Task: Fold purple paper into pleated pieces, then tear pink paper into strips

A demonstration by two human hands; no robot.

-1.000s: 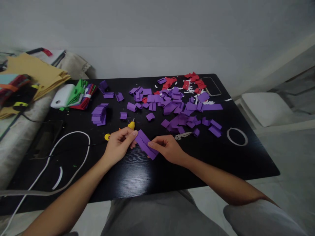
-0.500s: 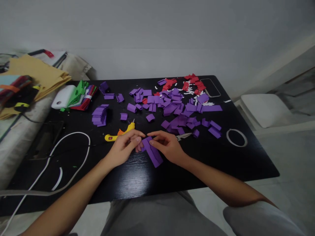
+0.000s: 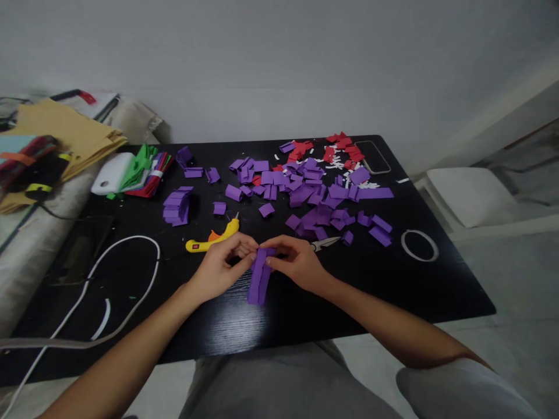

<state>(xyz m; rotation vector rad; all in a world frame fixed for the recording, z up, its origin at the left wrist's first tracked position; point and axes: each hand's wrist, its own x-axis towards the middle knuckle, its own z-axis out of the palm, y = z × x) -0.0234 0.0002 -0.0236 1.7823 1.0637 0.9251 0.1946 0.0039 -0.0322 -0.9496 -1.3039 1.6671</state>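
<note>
A folded purple paper strip (image 3: 260, 281) hangs down toward me, pinched at its top end between both hands. My left hand (image 3: 225, 262) is closed with thumb and forefinger on the strip's left edge. From the other side, my right hand (image 3: 297, 261) pinches the same end, its thumb lying on the paper's face. Just beyond my left hand lies a yellow glue gun (image 3: 213, 237). Partly showing beside my right hand are the blades of a pair of scissors (image 3: 326, 242); their handles are hidden.
Many folded purple paper pieces (image 3: 301, 192) lie scattered across the black table (image 3: 349, 326), with red paper scraps (image 3: 345, 142) behind them. A white cable (image 3: 152, 279) loops at the left. A white ring (image 3: 419, 245) and a phone-shaped frame (image 3: 372, 157) lie at the right.
The purple strip has swung round: its lower end pointed to the right and now points slightly left. Both hands stay on it, with only small finger shifts.
</note>
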